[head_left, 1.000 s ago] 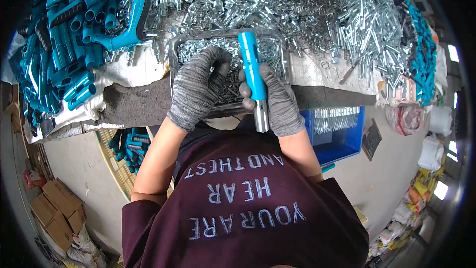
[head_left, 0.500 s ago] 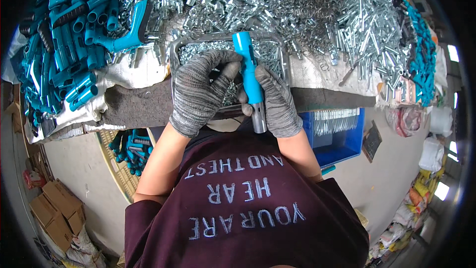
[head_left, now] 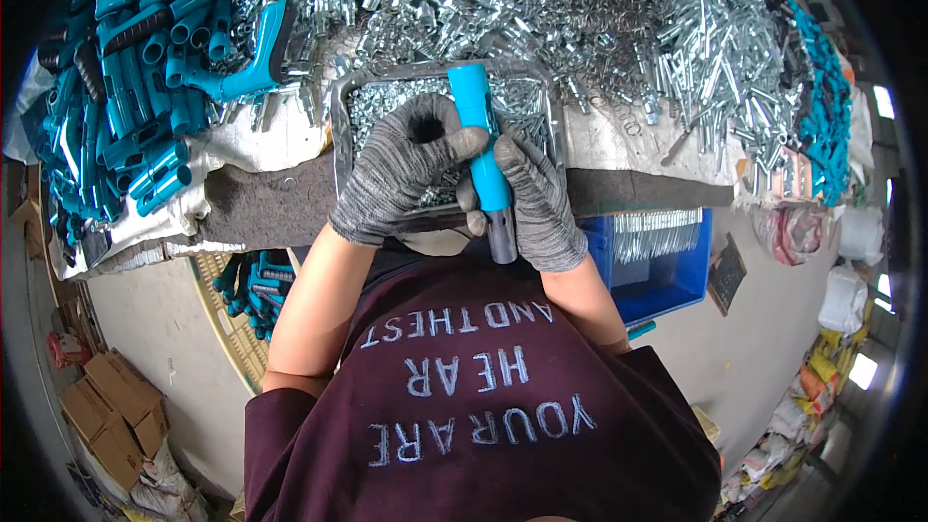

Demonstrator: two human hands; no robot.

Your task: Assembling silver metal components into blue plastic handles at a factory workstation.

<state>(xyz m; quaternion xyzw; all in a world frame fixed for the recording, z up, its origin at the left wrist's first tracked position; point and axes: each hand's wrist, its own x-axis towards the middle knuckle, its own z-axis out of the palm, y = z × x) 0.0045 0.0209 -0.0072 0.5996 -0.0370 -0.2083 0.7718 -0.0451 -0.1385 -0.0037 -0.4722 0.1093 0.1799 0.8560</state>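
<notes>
A teal tubular handle (head_left: 488, 177) with a grey metal tube (head_left: 501, 235) at its lower end is held nearly upright, its wide end leaning slightly left. My right hand (head_left: 541, 201), in a grey knitted glove, is wrapped round its lower half. From the left, my gloved left hand (head_left: 398, 166) is closed, with its thumb pressed on the handle's middle. Its fingertips are partly hidden, so any small part between them cannot be made out. Beneath both hands is a dark-rimmed tray (head_left: 340, 116) of small metal parts.
Teal handles (head_left: 126, 87) are heaped at the left of the bench. Metal fittings (head_left: 387, 0), springs (head_left: 609, 0) and pins (head_left: 725, 58) cover its back and right. Below stand a blue crate (head_left: 667, 295) and a yellow basket (head_left: 227, 319) of teal parts.
My left thumb has moved onto the handle's middle, and the fingers behind it have curled. The handle has tipped slightly left at the top, still in my right hand.
</notes>
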